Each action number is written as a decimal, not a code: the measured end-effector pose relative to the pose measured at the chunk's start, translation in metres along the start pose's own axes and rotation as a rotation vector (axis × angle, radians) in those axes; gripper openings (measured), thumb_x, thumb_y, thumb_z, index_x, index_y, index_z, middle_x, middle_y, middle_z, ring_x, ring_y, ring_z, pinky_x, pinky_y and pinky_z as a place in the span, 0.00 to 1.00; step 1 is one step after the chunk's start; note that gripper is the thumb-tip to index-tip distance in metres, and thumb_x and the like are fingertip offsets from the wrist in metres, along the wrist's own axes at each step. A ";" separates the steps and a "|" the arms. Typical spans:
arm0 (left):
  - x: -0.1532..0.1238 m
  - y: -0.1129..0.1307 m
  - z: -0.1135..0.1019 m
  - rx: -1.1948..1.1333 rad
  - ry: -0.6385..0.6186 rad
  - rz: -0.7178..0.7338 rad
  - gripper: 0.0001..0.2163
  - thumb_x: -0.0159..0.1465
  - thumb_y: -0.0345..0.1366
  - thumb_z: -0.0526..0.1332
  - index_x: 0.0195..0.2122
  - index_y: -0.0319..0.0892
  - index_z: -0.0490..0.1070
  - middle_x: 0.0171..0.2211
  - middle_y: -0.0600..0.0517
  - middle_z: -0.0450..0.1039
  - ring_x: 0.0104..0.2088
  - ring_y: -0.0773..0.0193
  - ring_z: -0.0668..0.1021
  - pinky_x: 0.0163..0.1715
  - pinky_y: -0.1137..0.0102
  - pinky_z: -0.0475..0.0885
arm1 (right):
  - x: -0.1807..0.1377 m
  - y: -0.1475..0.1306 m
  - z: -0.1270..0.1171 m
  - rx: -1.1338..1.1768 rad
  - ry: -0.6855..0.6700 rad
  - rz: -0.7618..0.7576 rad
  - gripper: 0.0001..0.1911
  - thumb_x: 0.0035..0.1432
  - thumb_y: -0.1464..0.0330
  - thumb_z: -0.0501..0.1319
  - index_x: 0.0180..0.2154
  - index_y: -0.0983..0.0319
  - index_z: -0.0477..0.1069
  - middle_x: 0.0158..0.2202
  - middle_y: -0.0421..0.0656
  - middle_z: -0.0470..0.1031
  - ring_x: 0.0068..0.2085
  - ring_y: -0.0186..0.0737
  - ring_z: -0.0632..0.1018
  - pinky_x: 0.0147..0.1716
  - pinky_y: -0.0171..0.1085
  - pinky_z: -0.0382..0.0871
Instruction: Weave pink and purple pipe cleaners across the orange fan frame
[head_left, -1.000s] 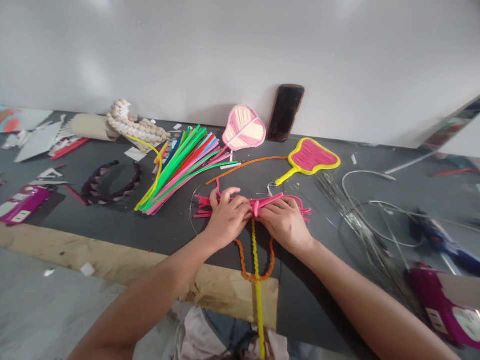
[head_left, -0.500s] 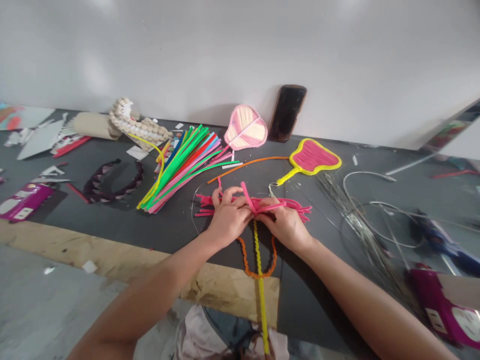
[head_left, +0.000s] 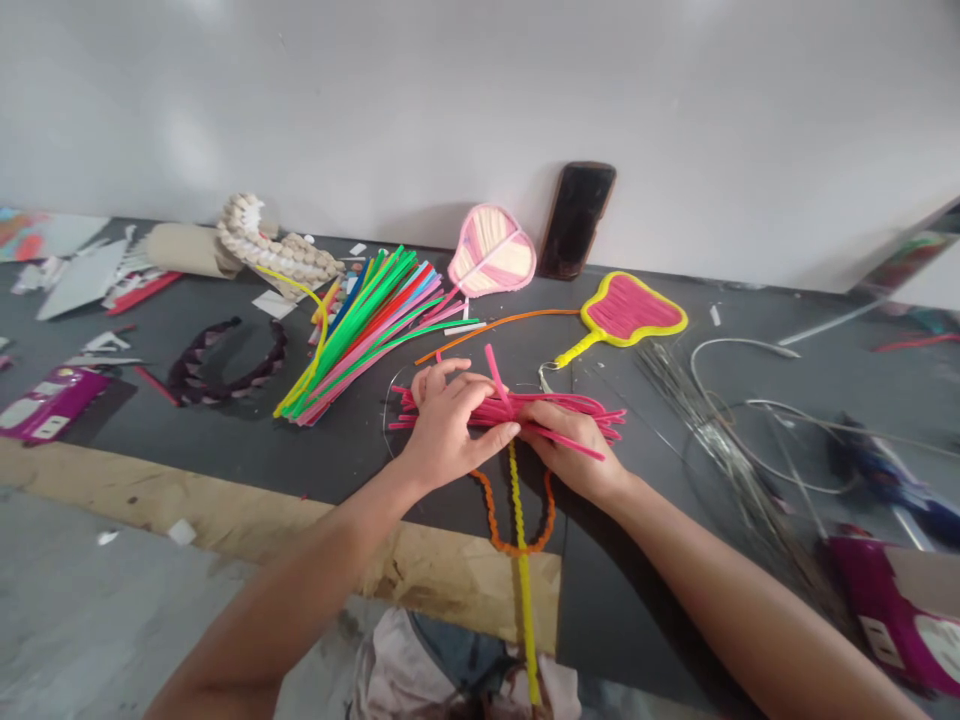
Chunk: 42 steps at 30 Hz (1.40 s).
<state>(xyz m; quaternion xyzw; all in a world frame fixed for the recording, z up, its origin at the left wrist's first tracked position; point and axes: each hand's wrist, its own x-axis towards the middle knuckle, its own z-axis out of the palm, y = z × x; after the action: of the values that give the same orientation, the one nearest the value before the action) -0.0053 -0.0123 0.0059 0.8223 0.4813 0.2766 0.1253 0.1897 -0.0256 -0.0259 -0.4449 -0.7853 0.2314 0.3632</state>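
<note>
A bundle of pink pipe cleaners (head_left: pixel 491 408) lies crosswise on the dark table. One pink strand wraps its middle; one end stands up and the other slants down to the right. My right hand (head_left: pixel 574 448) is closed around the right part of the bundle near that wrap. Over the left part rests my left hand (head_left: pixel 450 418), its thumb and fingers apart with pink strands showing between them. Below the bundle hangs a twisted yellow pipe-cleaner stem (head_left: pixel 523 575), crossed by a wavy orange pipe-cleaner loop (head_left: pixel 491 515). The stem's upper end is hidden by my hands.
Left of the bundle lies a fan of coloured pipe cleaners (head_left: pixel 367 340). Behind are a pink-and-cream fan shape (head_left: pixel 491 250), a phone (head_left: pixel 577 220) against the wall and a yellow-edged pink fan shape (head_left: pixel 634 308). Loose wires (head_left: pixel 720 450) and a purple box (head_left: pixel 892 610) are at right.
My left hand has opened from its pinch at the wrap, its thumb now apart. My right hand has closed lower round the bundle, and the right strand end has swung downward.
</note>
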 end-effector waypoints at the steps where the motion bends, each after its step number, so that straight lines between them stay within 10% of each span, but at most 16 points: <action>1: 0.000 0.000 0.000 -0.022 -0.002 -0.005 0.09 0.60 0.44 0.66 0.39 0.47 0.75 0.44 0.53 0.79 0.58 0.51 0.66 0.57 0.55 0.55 | 0.000 0.000 -0.001 0.008 0.001 -0.011 0.07 0.65 0.69 0.57 0.38 0.58 0.74 0.35 0.41 0.80 0.34 0.38 0.80 0.34 0.35 0.73; 19: 0.002 -0.013 0.004 0.189 0.119 -0.171 0.11 0.58 0.39 0.66 0.22 0.43 0.69 0.44 0.51 0.78 0.57 0.46 0.66 0.53 0.48 0.55 | 0.000 0.003 -0.026 -0.164 -0.155 -0.303 0.09 0.64 0.74 0.54 0.33 0.60 0.70 0.35 0.44 0.79 0.40 0.40 0.77 0.44 0.41 0.70; 23: 0.003 -0.017 0.005 0.200 0.225 -0.214 0.11 0.56 0.40 0.69 0.36 0.44 0.71 0.50 0.46 0.72 0.57 0.46 0.67 0.54 0.50 0.58 | 0.000 0.004 -0.024 -0.183 -0.159 -0.296 0.10 0.64 0.74 0.53 0.33 0.60 0.70 0.33 0.44 0.78 0.39 0.40 0.76 0.42 0.40 0.70; 28: -0.003 -0.009 0.004 0.293 0.482 0.231 0.14 0.58 0.35 0.68 0.46 0.47 0.70 0.54 0.44 0.69 0.61 0.49 0.64 0.61 0.51 0.54 | 0.000 0.004 -0.023 -0.168 -0.130 -0.307 0.10 0.65 0.73 0.52 0.33 0.61 0.70 0.34 0.46 0.78 0.39 0.41 0.76 0.42 0.41 0.70; 32: -0.012 0.006 0.006 0.367 0.353 0.651 0.05 0.64 0.31 0.62 0.35 0.50 0.74 0.47 0.56 0.78 0.57 0.62 0.70 0.65 0.55 0.45 | -0.001 0.006 -0.024 -0.164 -0.131 -0.309 0.10 0.67 0.70 0.51 0.36 0.61 0.71 0.33 0.47 0.77 0.39 0.42 0.75 0.41 0.41 0.70; 37: -0.011 0.005 0.010 0.463 0.183 0.563 0.12 0.69 0.31 0.55 0.49 0.51 0.74 0.47 0.54 0.79 0.57 0.60 0.70 0.65 0.49 0.37 | -0.001 0.007 -0.025 -0.156 -0.129 -0.322 0.12 0.69 0.69 0.50 0.37 0.62 0.71 0.34 0.47 0.77 0.39 0.41 0.76 0.41 0.41 0.70; 42: -0.008 -0.002 0.011 0.494 0.213 0.465 0.08 0.68 0.34 0.58 0.38 0.51 0.77 0.37 0.56 0.79 0.53 0.57 0.71 0.64 0.49 0.38 | 0.001 0.004 -0.026 -0.160 -0.134 -0.330 0.13 0.69 0.71 0.50 0.34 0.62 0.71 0.33 0.46 0.77 0.37 0.39 0.75 0.40 0.39 0.69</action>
<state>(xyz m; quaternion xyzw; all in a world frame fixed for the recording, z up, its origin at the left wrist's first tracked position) -0.0030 -0.0173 -0.0068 0.8819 0.3438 0.2573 -0.1946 0.2115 -0.0216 -0.0115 -0.3213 -0.8858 0.1347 0.3066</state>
